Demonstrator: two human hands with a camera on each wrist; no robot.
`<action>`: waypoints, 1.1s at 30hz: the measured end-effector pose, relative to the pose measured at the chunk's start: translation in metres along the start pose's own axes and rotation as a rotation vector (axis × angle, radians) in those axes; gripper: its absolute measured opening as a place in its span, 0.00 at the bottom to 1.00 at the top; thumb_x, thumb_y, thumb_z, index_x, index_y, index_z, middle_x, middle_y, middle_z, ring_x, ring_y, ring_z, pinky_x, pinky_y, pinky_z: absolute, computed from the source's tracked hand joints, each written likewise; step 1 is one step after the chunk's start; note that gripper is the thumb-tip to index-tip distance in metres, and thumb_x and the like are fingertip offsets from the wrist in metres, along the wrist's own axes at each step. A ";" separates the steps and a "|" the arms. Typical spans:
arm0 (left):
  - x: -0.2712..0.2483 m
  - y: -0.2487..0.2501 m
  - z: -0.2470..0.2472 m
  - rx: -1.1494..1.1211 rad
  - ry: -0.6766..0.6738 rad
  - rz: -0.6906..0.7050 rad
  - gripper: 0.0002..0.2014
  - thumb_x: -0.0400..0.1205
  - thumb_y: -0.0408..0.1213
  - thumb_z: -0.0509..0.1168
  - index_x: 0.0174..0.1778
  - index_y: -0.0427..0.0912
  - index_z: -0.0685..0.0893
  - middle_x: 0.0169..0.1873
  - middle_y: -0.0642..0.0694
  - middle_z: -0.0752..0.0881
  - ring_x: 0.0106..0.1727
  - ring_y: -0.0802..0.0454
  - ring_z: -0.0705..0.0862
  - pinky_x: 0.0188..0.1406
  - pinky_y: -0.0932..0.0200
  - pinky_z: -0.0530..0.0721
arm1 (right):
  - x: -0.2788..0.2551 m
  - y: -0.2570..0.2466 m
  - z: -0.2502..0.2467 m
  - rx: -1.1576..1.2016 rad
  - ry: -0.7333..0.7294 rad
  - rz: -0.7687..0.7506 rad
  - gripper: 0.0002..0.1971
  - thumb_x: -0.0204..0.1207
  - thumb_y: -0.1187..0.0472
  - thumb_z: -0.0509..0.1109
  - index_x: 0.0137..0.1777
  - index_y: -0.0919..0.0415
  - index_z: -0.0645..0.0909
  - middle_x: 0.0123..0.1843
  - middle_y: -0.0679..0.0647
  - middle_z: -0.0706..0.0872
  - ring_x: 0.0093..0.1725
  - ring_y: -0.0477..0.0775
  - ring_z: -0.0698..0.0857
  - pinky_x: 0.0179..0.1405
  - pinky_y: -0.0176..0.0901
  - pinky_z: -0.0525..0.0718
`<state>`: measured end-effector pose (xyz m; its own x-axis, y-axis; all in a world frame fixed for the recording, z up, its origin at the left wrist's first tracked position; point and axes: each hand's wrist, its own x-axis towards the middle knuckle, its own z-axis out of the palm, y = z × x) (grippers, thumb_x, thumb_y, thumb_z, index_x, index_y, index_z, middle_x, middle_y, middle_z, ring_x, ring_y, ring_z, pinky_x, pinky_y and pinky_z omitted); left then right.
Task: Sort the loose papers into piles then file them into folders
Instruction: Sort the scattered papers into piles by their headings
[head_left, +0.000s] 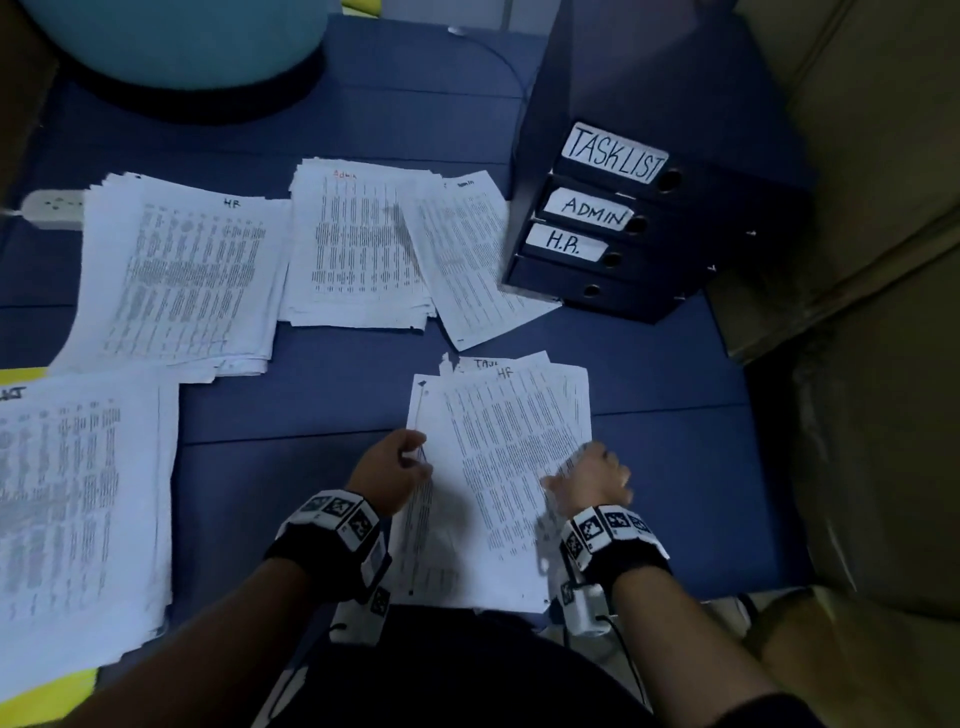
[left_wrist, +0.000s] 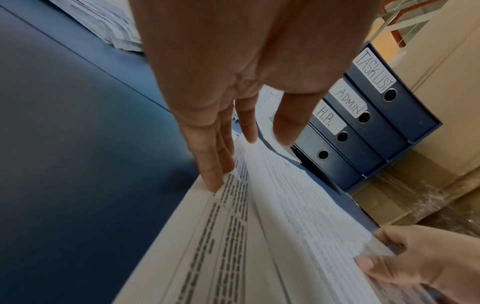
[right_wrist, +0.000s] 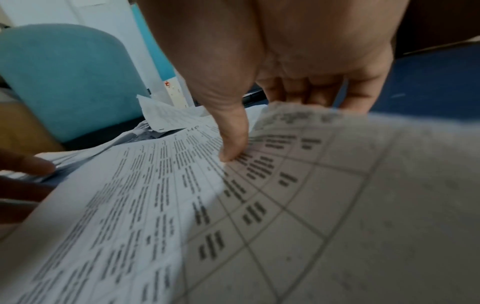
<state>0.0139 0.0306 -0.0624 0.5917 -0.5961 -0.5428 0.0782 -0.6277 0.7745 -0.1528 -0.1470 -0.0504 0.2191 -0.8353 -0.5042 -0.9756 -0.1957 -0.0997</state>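
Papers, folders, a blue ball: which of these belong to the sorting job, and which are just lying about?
Part of the job:
- unsorted stack, left hand resting on it, right hand pinching its top sheet
- HR pile
- Admin pile
- tasklist pile
- labelled folders

Just lying about:
- blue ball
- power strip
- cardboard boxes

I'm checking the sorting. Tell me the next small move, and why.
Probably lift the top sheet across to the HR pile. It reads HR at its head, the right hand already pinches its edge, and the left hand rests on the unsorted stack.
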 end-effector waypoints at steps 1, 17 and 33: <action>-0.001 0.000 0.001 0.004 0.010 -0.001 0.19 0.78 0.30 0.69 0.66 0.40 0.78 0.61 0.43 0.82 0.51 0.46 0.82 0.58 0.45 0.83 | 0.002 0.002 0.001 0.044 -0.014 0.004 0.29 0.75 0.54 0.76 0.71 0.61 0.67 0.68 0.61 0.79 0.68 0.65 0.77 0.67 0.59 0.74; -0.029 0.042 -0.006 -0.395 -0.145 0.105 0.32 0.72 0.39 0.71 0.71 0.45 0.67 0.55 0.48 0.83 0.45 0.56 0.84 0.37 0.62 0.82 | -0.029 0.020 -0.091 1.144 -0.176 -0.339 0.11 0.81 0.71 0.66 0.55 0.58 0.85 0.51 0.55 0.93 0.50 0.56 0.92 0.48 0.52 0.89; -0.038 0.009 -0.150 -0.123 0.478 0.112 0.12 0.80 0.29 0.67 0.60 0.37 0.82 0.51 0.49 0.83 0.52 0.49 0.81 0.44 0.63 0.73 | -0.066 -0.126 -0.032 0.912 -0.546 -0.476 0.10 0.84 0.70 0.63 0.62 0.61 0.79 0.35 0.52 0.90 0.21 0.49 0.82 0.19 0.37 0.77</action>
<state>0.1123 0.1230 0.0136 0.9008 -0.3427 -0.2667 0.0695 -0.4924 0.8676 -0.0441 -0.0836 0.0232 0.7473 -0.4014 -0.5296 -0.4940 0.1974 -0.8467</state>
